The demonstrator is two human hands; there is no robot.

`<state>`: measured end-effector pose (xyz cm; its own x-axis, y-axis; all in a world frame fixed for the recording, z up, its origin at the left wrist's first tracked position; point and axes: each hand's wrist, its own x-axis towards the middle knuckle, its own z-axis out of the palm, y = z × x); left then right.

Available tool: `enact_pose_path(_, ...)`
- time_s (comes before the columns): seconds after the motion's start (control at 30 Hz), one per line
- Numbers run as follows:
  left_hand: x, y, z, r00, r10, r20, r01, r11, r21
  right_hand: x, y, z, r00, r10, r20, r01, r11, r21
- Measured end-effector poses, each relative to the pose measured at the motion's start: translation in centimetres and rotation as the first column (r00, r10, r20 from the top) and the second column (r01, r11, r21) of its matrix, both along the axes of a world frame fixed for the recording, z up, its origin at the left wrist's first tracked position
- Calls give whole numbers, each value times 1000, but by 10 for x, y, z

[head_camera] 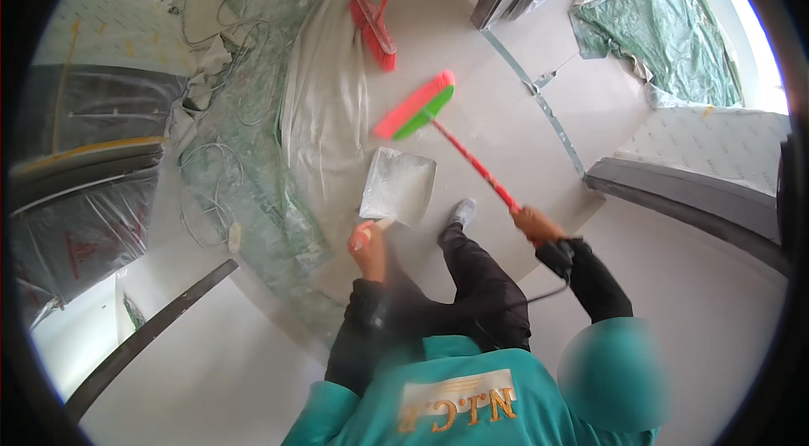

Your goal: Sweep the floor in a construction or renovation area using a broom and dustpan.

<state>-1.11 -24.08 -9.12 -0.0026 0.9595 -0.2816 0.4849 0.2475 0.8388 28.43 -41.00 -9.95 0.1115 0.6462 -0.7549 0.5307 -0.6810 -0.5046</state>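
My left hand (368,251) grips the handle of a dusty metal dustpan (399,183), whose pan lies low over the floor ahead of my feet. In my right hand (537,225) is the red handle of a broom (426,106) with pink bristles and a green head. The broom head is just beyond the dustpan's front edge, apart from it. Pale dust coats the pan. Whether the bristles touch the floor I cannot tell.
A second, red broom (374,32) stands farther ahead on the pale floor (499,149). Dusty green sheeting (265,193) with loose cable (215,183) covers the left side. Tape (556,120) crosses the floor on the right, near a dark door frame (682,193).
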Motion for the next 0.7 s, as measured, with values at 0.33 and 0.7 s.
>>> enact_pose_path(0.33, -18, 0, -25, 996, 17, 84, -15, 999, -29, -42, -47, 118, 871, -482, -95, 376, 779, -502)
enact_pose_path(0.7, -23, -6, -38, 985, -132, 115, 127, 991, 48, -82, -59, 31, 929, -366, 58, 367, 930, -17)
